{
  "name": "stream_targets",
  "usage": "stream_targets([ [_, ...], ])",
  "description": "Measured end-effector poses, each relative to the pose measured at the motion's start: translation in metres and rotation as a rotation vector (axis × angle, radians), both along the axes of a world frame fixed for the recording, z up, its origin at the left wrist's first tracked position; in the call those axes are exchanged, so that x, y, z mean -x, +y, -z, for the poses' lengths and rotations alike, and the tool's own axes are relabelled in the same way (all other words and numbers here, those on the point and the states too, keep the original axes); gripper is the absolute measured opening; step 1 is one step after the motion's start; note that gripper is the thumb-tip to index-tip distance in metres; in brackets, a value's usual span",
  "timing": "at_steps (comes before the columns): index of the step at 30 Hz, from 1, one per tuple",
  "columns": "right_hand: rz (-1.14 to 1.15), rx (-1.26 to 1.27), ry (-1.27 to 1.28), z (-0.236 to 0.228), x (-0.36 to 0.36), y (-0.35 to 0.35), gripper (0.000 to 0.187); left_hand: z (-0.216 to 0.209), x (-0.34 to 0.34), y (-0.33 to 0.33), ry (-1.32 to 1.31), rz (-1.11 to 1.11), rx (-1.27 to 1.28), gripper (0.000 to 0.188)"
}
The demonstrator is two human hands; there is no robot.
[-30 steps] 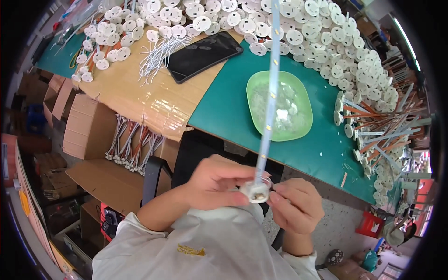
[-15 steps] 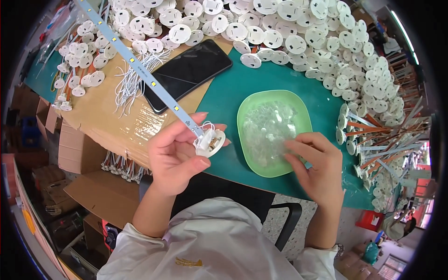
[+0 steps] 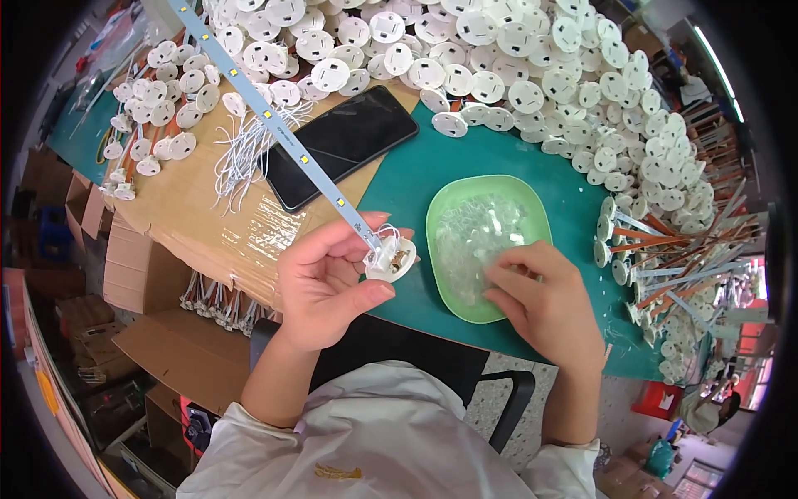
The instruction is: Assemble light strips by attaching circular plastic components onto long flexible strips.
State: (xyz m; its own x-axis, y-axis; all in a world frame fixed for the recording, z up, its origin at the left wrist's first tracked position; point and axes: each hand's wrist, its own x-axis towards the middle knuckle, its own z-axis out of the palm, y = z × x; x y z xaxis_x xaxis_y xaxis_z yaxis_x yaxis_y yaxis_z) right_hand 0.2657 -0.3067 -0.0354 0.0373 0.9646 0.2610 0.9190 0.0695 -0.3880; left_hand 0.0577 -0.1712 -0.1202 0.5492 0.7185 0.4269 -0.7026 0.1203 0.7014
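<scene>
My left hand [image 3: 320, 291] is closed on a round white plastic end cap [image 3: 406, 264], held between thumb and fingers with its inner side up. Thin white wires and a small brass-coloured metal part show inside it. From the cap a pale LED strip [image 3: 286, 134] with yellow chips slants up to the far left. My right hand [image 3: 553, 308] is over the near right part of a light green plastic bowl [image 3: 431, 241], thumb and fingertips brought together in a pinch. Small clear plastic pieces [image 3: 475, 229] fill the bowl's bottom. Whatever the right fingertips hold is too small to make out.
A large pile of white round caps [image 3: 525, 93] lines the far side and right of the green mat [image 3: 407, 183]. A black phone [image 3: 357, 137] and a bundle of white wires [image 3: 243, 158] lie on brown cardboard [image 3: 199, 224]. An open carton [image 3: 179, 345] stands at lower left.
My left hand, with the cap and strip, sits slightly farther right in view. My right hand has shifted a little left over the bowl, its fingertips closer together.
</scene>
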Motion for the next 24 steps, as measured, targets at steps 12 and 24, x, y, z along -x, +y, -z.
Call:
stream_targets([
  [12,0.296,-0.175,0.207,0.002,0.015,-0.019,0.010,-0.002,-0.002,-0.001,0.120,0.005,0.005,0.056],
  [24,0.543,-0.281,0.998,0.008,0.020,-0.034,0.006,-0.003,0.000,-0.013,0.236,-0.037,-0.143,0.054],
])
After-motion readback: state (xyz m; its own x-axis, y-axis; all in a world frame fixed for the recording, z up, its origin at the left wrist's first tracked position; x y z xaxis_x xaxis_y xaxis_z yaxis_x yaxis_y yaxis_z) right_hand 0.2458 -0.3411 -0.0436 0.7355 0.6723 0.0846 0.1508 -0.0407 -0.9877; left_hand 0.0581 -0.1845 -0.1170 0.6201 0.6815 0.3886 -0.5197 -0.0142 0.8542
